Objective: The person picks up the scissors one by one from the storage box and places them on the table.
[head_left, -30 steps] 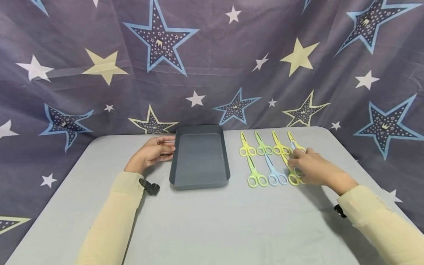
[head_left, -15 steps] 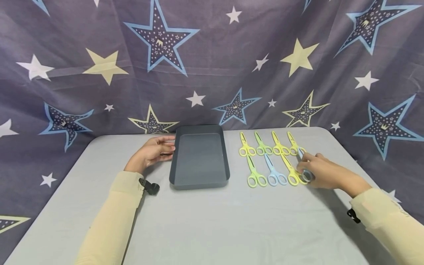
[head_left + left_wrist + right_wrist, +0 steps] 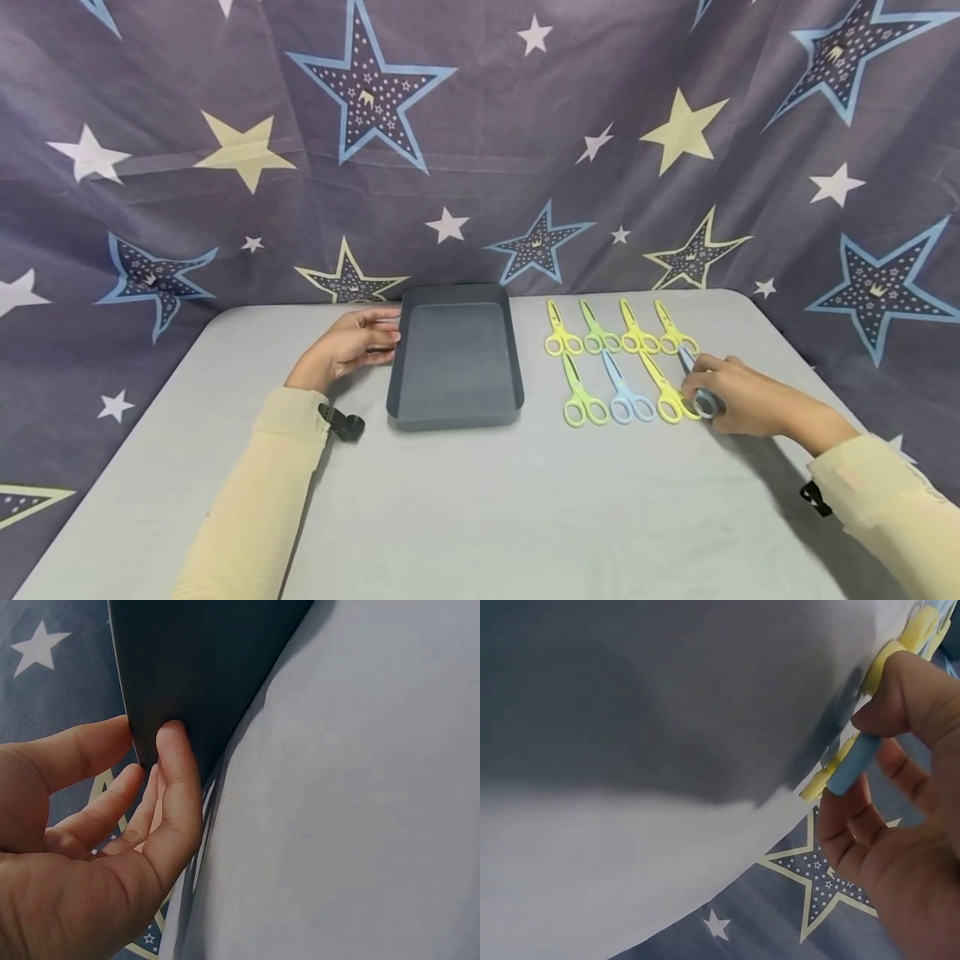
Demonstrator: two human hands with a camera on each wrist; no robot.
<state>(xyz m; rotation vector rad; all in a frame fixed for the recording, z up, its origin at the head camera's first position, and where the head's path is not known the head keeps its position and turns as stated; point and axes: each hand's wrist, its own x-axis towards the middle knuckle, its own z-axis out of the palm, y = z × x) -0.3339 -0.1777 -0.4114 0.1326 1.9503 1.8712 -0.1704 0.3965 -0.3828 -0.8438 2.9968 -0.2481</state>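
In the head view my right hand (image 3: 738, 396) pinches a pair of blue scissors (image 3: 705, 403) by its handle loops, at the right end of the front row. Its blade points away from me and is partly hidden by the fingers. The right wrist view has a blue handle (image 3: 853, 765) between thumb and fingers. Just left of it lie yellow scissors (image 3: 670, 407), then light blue scissors (image 3: 632, 406) and green scissors (image 3: 574, 390). My left hand (image 3: 352, 346) touches the left wall of a dark grey tray (image 3: 454, 417) with extended fingers (image 3: 178, 772).
A back row holds yellow scissors (image 3: 562, 342), green scissors (image 3: 602, 341), and two more yellow pairs, the last being the right-end yellow scissors (image 3: 677, 342). All lie on a pale table (image 3: 480, 508). A star-patterned curtain (image 3: 465, 150) hangs behind the table's far edge.
My right hand has moved right and slightly towards me with the blue scissors, off the neighbouring yellow pairs. The left hand and the tray stay in place.
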